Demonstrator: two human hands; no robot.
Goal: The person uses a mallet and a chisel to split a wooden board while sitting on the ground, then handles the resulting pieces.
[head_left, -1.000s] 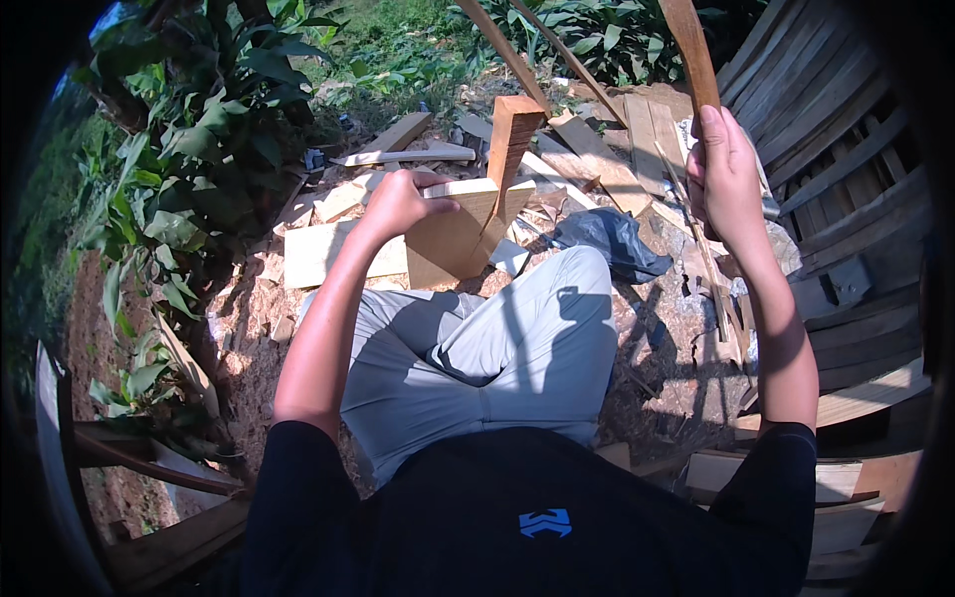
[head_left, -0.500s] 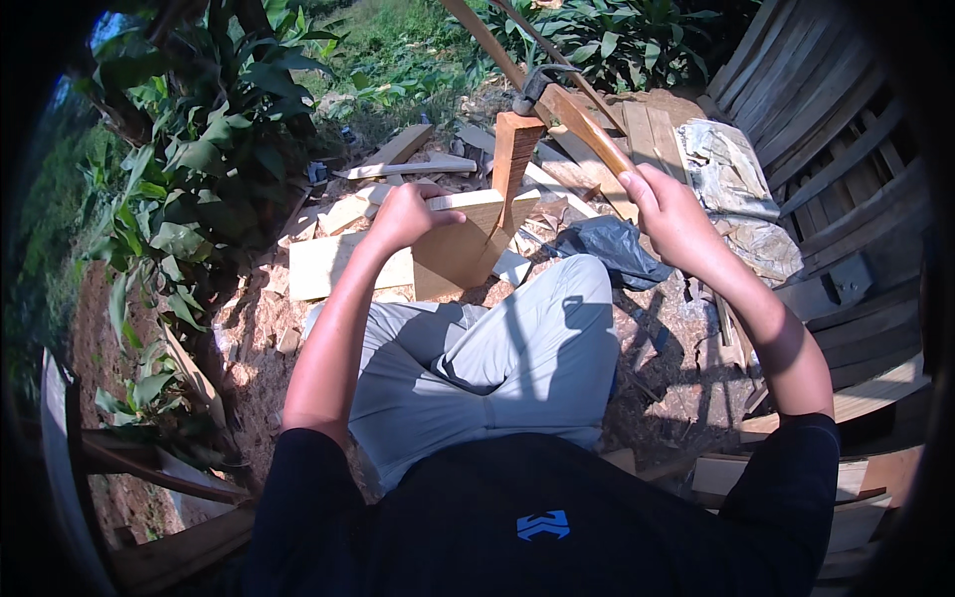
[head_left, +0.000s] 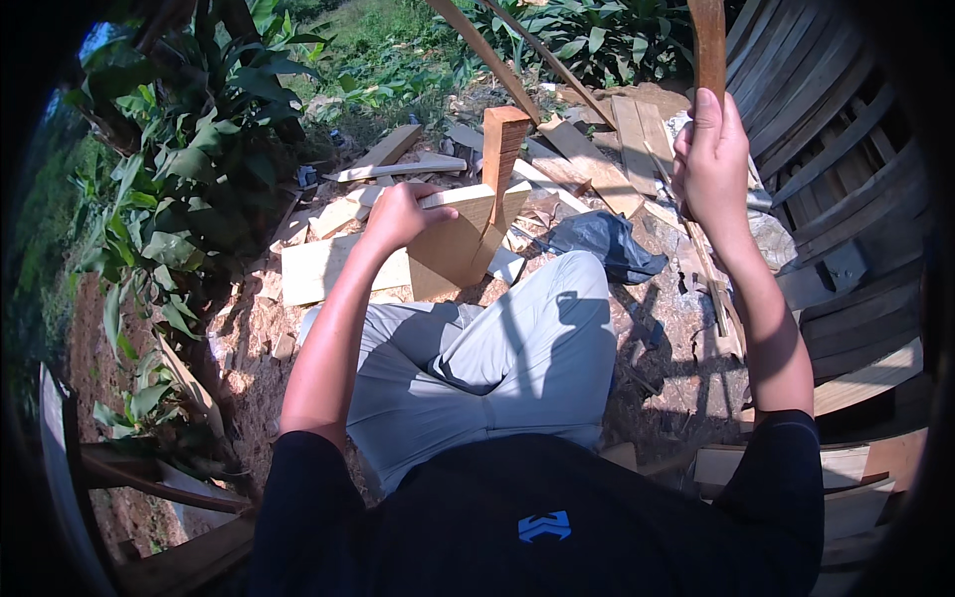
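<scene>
A pale wooden board (head_left: pixel 450 251) stands on edge in front of my crossed legs. My left hand (head_left: pixel 403 217) is closed over its top edge, thumb on the near face. A reddish-brown wooden wedge (head_left: pixel 502 149) sits upright in a split near the board's right end, its thick end uppermost. To the right, my right hand (head_left: pixel 712 164) is wrapped round the wooden handle of a hammer (head_left: pixel 708 45), raised well away from the wedge. The hammer's head is out of view above.
Behind the board lie another pale board (head_left: pixel 323 271), offcuts (head_left: pixel 393 147) and wood chips. A dark plastic bag (head_left: pixel 607 245) rests beyond my right knee. Leafy plants (head_left: pixel 199 159) grow at left; a slatted wooden wall (head_left: pixel 826 129) rises at right.
My right hand has swung the hammer up and to the right, off the top of the wedge. My left hand still holds the board in about the same place.
</scene>
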